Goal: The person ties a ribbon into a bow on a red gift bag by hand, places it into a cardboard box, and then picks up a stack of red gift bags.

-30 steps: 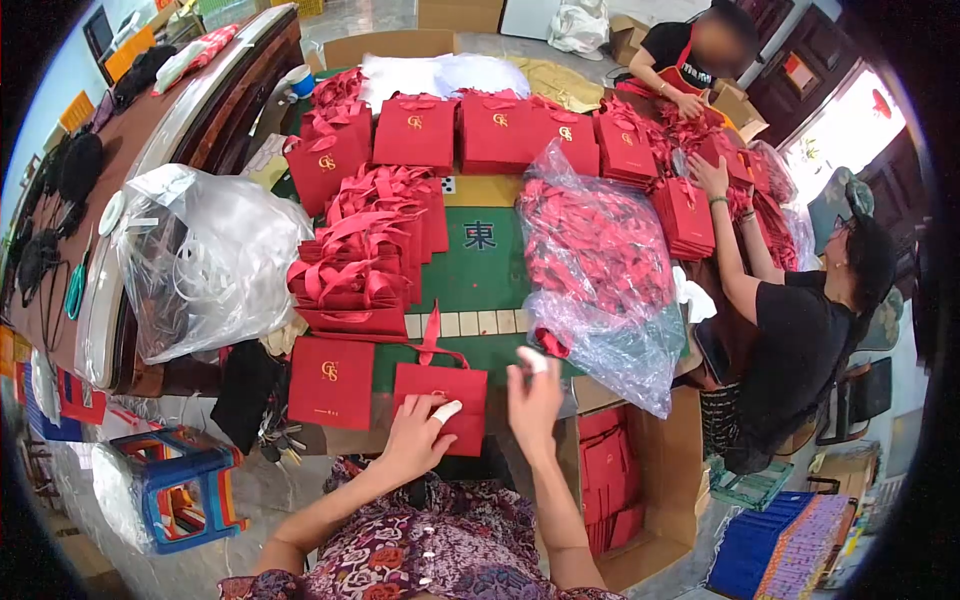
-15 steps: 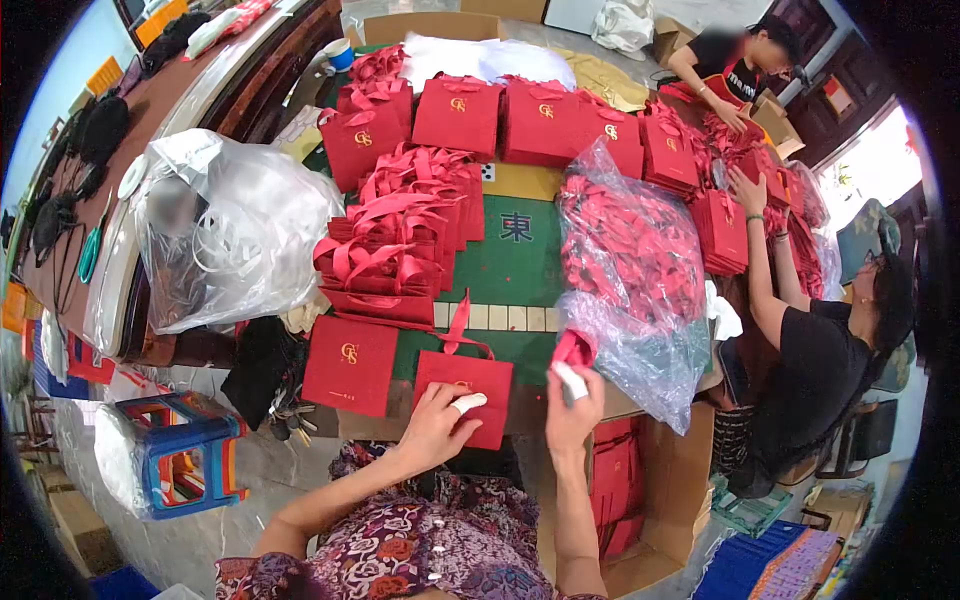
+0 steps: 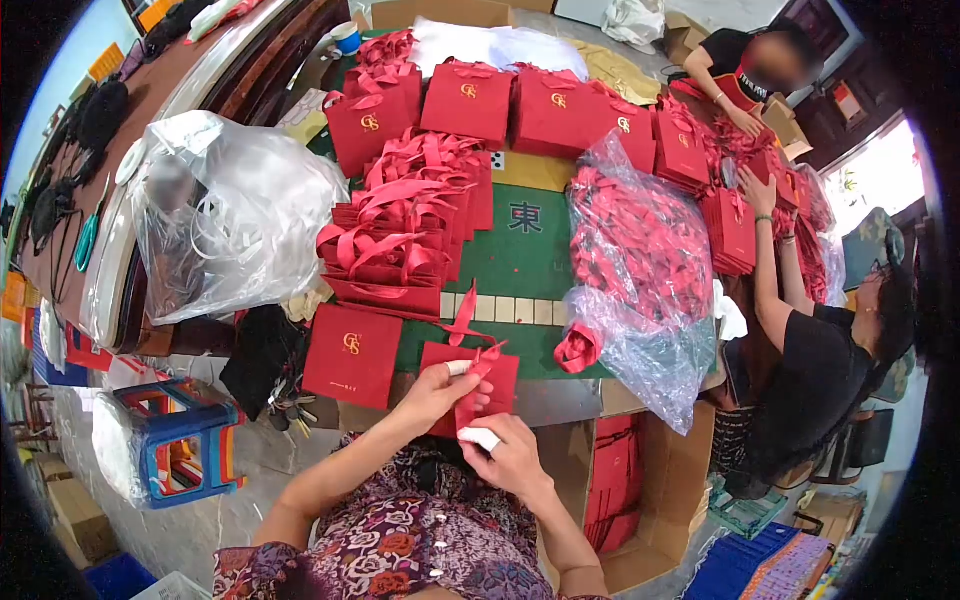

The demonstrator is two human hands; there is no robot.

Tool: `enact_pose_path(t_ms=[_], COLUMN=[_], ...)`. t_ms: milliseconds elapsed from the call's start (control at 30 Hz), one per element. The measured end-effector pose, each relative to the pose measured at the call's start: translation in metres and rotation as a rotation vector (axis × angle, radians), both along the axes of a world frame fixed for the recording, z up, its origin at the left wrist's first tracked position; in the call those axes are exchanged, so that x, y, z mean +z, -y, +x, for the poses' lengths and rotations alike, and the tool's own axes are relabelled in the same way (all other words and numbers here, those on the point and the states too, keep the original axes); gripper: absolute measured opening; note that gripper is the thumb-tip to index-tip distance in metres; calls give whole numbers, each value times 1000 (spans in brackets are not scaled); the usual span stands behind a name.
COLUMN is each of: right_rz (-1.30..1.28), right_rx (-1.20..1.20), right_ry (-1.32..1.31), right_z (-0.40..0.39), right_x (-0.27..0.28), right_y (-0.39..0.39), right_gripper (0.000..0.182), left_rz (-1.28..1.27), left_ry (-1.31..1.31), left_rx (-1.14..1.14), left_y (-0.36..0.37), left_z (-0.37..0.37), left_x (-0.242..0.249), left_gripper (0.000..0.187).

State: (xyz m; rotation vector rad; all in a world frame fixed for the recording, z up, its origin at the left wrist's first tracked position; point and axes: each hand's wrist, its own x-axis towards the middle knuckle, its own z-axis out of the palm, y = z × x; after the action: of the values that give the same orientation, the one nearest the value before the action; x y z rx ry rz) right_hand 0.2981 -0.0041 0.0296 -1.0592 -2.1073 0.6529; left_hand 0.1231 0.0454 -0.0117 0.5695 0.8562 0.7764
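Observation:
A red paper gift bag lies at the table's front edge, partly covered by my hands, with a ribbon handle at its top. My left hand is closed on a red ribbon above this bag. Just below and to the right, my right hand pinches the ribbon's lower part. White wrapping covers a finger on each hand. Another red gift bag with a gold logo lies flat to the left. A small coil of red ribbon rests to the right.
Rows of red bags stand on the green table. A clear plastic bag of red ribbons lies right, a white plastic bag left. Two people work at the right. An open carton holds red bags below the table edge.
My right hand has come left from the ribbon coil to the front gift bag. The left hand has risen off the bag's face, and a ribbon now runs between both hands.

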Motion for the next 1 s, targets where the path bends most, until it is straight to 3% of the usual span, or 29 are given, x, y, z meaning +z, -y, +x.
enact_pose_path(t_ms=[67, 167, 267, 300, 367, 600, 667, 733, 800, 867, 1000], right_rz=[-43, -297, -330, -324, -322, -364, -516, -579, -617, -576, -430], right_rx=[13, -207, -443, -470, -458, -467, -526, -490, -475, -464, -481], right_ry=[38, -138, -219, -278, -292, -424, -639, -549, -422, -340, -90], right_z=[5, 8, -2, -7, -13, -8, 5, 21, 29, 27, 17], right_x=[1, -3, -1, -5, -15, -10, -11, -6, -5, -4, -8], right_y=[-1, -1, -11, -16, -24, -21, -13, -11, -16, -22, -33], right_gripper=[24, 18, 16, 18, 19, 11, 13, 13, 16, 17, 20], left_rz=[93, 132, 139, 247, 460, 607, 589, 693, 693, 853, 982], left_ry=[-85, -130, -190, -306, -548, -758, -766, -839, -872, -1087, -1194], left_rx=[8, 27, 25, 46, 56, -19, -70, -387, -477, -277, -29], left_y=[2, 6, 13, 16, 24, 34, 39, 35, 31, 29, -4], left_z=[-2, -2, 5, 10, 12, 5, -5, -18, -23, -23, -9], left_x=[-8, -11, -4, -2, -4, 30, 26, 50, 55, 41, 36], left_gripper=[24, 21, 20, 20, 24, 23, 24, 25, 26, 22, 31])
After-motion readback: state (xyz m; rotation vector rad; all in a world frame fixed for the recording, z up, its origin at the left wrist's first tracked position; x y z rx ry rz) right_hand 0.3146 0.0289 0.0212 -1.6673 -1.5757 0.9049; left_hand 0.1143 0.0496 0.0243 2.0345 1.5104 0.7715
